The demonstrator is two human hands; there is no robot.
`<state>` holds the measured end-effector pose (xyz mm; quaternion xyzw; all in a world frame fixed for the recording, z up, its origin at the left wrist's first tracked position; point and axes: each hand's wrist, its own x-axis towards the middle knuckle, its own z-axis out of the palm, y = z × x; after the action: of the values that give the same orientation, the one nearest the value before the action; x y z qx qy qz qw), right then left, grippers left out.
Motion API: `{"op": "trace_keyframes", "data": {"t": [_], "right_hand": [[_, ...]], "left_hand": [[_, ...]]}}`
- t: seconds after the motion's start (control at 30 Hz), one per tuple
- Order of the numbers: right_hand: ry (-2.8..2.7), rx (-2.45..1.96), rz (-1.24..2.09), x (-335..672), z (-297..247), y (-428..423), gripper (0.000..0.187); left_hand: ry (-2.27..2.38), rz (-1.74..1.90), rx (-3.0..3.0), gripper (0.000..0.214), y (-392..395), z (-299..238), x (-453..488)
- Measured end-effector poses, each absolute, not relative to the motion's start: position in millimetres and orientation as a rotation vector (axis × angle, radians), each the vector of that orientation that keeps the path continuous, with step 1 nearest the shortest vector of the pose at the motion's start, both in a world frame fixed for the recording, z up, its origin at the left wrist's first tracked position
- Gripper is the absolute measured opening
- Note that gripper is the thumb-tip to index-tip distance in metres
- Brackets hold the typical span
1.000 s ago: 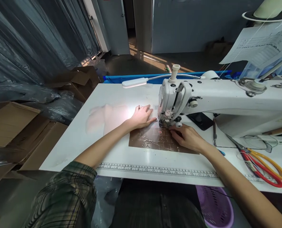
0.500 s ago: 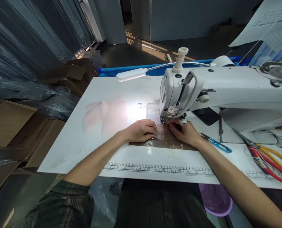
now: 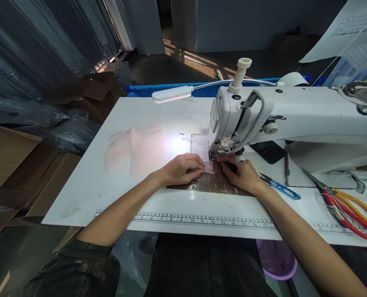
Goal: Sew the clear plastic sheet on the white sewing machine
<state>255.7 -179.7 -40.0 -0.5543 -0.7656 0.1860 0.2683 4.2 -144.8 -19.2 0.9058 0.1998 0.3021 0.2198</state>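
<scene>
Near the table's middle, the left hand (image 3: 180, 169) pinches the near edge of a small clear piece (image 3: 208, 167) lying on a brown patch (image 3: 211, 185) of the table (image 3: 158, 115). The right hand (image 3: 240, 173) presses its other side under the sewing machine's (image 3: 294, 119) foot. It looks like positioning before stitching; next calls for steady, even feeding. Blue snips (image 3: 280, 187) lie toward the right edge.

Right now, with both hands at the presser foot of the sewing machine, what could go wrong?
1. The right hand has its fingertips right beside the needle area of the sewing machine; a stitch could catch a finger.
2. The left hand pinches the small clear piece; it may slip and skew.
3. The blue thread snips lie close by the right wrist and could get knocked.
</scene>
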Motion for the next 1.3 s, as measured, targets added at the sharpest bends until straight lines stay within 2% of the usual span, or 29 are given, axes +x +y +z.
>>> {"op": "trace_keyframes", "data": {"t": [0.1,0.2,0.43,0.53,0.7,0.9,1.3], "right_hand": [[-2.141,-1.347,0.501,253.7,-36.5,-184.8,0.023],[-2.297,-1.021,0.523,249.0,-34.9,-190.1,0.029],[-2.398,-0.844,0.549,249.5,-38.2,-189.3,0.031],[-2.27,-0.944,0.569,255.4,-39.0,-187.0,0.033],[-2.27,-1.278,0.311,258.2,-43.0,-185.5,0.039],[-2.335,-1.234,0.153,252.8,-41.8,-183.9,0.036],[-2.376,-1.266,0.131,252.5,-40.9,-183.5,0.037]], "left_hand": [[0.568,1.091,2.514,0.009,-145.2,-19.1,5.3],[0.547,1.171,2.581,0.006,-146.2,-20.3,6.5],[0.472,0.834,2.936,0.014,-148.0,-31.4,13.2],[0.412,0.803,3.014,0.015,-146.5,-31.8,13.3],[0.332,0.906,3.033,0.01,-145.5,-28.0,12.9],[0.327,0.8,3.045,0.016,-145.4,-26.8,11.6],[0.351,0.759,3.001,0.016,-145.6,-24.7,10.8]]}}
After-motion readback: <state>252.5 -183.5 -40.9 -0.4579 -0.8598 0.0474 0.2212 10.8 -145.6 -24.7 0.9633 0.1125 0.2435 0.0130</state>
